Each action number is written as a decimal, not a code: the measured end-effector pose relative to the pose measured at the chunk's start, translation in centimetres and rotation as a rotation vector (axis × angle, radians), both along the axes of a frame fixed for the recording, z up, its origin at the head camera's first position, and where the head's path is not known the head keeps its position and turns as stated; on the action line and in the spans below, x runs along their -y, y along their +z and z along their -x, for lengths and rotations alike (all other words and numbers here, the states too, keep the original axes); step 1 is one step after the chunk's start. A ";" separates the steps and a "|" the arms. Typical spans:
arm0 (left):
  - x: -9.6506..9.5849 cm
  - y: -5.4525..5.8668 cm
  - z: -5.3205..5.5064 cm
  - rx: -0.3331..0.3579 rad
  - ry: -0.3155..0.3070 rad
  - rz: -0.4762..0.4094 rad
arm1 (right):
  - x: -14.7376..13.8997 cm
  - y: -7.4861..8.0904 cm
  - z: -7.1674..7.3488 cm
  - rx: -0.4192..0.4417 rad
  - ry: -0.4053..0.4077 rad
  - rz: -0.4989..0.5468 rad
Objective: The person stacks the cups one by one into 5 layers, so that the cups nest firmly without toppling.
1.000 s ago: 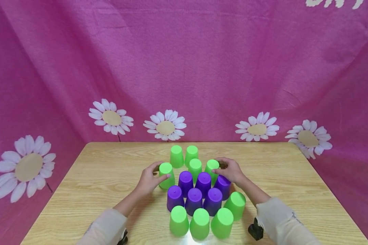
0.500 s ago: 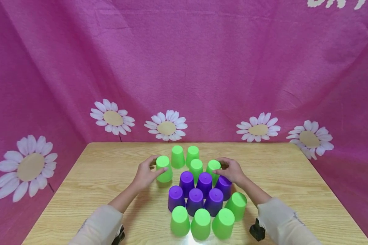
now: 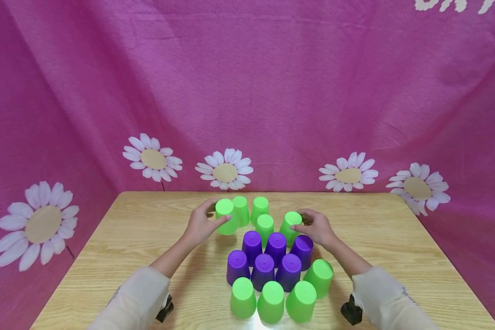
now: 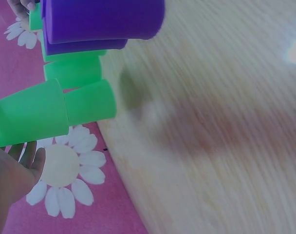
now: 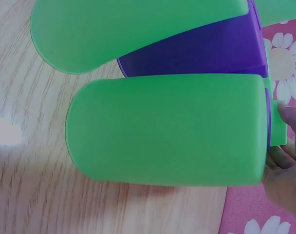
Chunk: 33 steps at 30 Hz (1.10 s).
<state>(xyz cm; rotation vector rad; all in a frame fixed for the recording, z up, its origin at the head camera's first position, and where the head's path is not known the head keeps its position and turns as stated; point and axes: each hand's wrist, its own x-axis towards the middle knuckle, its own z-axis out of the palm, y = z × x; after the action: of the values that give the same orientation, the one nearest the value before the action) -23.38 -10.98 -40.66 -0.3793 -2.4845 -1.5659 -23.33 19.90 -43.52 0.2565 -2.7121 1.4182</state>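
Note:
My left hand [image 3: 202, 225] holds an upside-down green cup [image 3: 224, 222] between thumb and fingers, left of and slightly in front of two green cups at the back. In the left wrist view, that held cup [image 4: 31, 114] overlaps another green cup [image 4: 93, 102]. My right hand [image 3: 318, 228] grips a second green cup [image 3: 289, 228] behind the purple cups [image 3: 276, 247]; its base is hidden by them. Between the two hands another green cup [image 3: 265, 227] stands upside down. From the right wrist, a near green cup [image 5: 167, 129] blocks most of the right hand's work.
Two green cups stand at the back, the right one [image 3: 260, 211] apart from my hands. Purple cups fill the middle in two rows. Three green cups [image 3: 270, 302] line the front, with one more green cup [image 3: 319, 277] at the right. All stand on a wooden table [image 3: 107, 256].
My left hand has carried its green cup away from me, toward the back pair. My right hand has shifted its cup slightly to the right and back.

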 end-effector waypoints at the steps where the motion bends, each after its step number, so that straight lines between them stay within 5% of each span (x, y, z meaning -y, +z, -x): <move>1: -0.1 0.1 0.0 -0.007 -0.004 -0.003 | 0.0 0.1 0.0 -0.001 -0.004 0.003; 15: -2.3 2.1 0.4 -0.081 -0.047 -0.016 | -0.7 1.5 -0.5 -0.004 -0.025 -0.004; 33: -5.5 3.4 1.7 -0.077 -0.074 -0.066 | -1.4 2.0 -0.6 -0.044 -0.025 -0.055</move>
<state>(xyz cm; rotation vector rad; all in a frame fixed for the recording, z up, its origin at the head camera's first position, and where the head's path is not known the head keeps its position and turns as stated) -25.09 -5.49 -37.24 -0.5163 -2.3799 -1.6243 -22.68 21.29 -41.55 0.2533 -2.7114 1.3172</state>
